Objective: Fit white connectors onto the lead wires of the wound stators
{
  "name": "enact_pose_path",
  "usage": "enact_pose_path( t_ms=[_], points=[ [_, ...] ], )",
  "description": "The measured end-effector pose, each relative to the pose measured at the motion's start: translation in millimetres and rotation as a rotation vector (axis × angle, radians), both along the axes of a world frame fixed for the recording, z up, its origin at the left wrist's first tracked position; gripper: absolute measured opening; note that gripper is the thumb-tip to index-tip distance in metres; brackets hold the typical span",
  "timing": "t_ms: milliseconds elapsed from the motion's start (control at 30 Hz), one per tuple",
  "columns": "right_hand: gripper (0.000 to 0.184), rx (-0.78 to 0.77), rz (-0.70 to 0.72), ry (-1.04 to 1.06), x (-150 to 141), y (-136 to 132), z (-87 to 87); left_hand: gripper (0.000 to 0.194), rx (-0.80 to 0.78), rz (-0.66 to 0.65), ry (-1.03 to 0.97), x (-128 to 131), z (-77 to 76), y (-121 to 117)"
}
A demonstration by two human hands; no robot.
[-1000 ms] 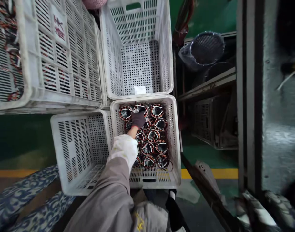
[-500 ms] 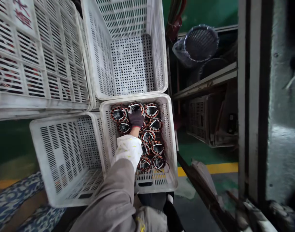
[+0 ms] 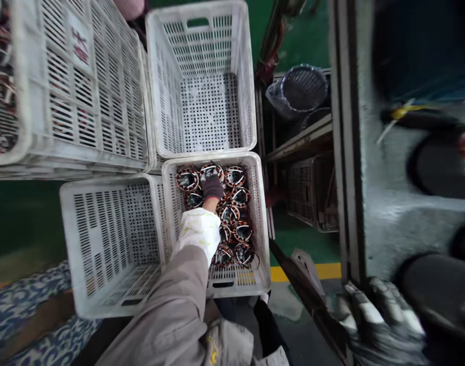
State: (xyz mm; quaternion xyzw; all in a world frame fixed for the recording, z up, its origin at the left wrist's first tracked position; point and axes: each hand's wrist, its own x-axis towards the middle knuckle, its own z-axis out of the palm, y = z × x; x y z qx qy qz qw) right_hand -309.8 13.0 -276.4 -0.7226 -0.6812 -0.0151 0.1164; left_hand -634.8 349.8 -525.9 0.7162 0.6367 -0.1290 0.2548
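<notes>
My left hand point(image 3: 212, 188), in a dark glove with paler fingertips, reaches into a white plastic crate point(image 3: 263, 223). Its fingers are bent over the rim of a copper-wound motor stator point(image 3: 208, 166) in the crate's far row, partly covering it. Beside that one sit another stator point(image 3: 187, 179) on the left and one more point(image 3: 235, 176) on the right. Several similar stators, with white strips and reddish-brown windings, stand in rows nearer to me; my white cuff and grey sleeve hide some. My right hand is out of view.
An empty white crate point(image 3: 202, 152) adjoins at the far side, another crate point(image 3: 110, 185) at the left. Stacked crates point(image 3: 95, 147) rise at upper left. A metal shelf frame point(image 3: 343, 152) borders the right, with a plastic-wrapped basket point(image 3: 304, 89) and blurred glove-like shapes point(image 3: 385, 315).
The view has shifted, bringing more of the left stack and right bench into sight. My left hand stays at the same far-row stator, with no lift visible.
</notes>
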Motion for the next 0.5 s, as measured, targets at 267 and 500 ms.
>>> enact_pose_path(
  t_ms=[267,500],
  points=[
    [0.026,-0.141,-0.098,0.049,-36,28,7.1,0.044,-0.039,0.015,0.021,-7,112.3,-116],
    [0.032,-0.131,-0.089,0.337,-41,41,7.3,0.032,0.297,-0.223,-0.315,61,235.5,-171]
  ],
)
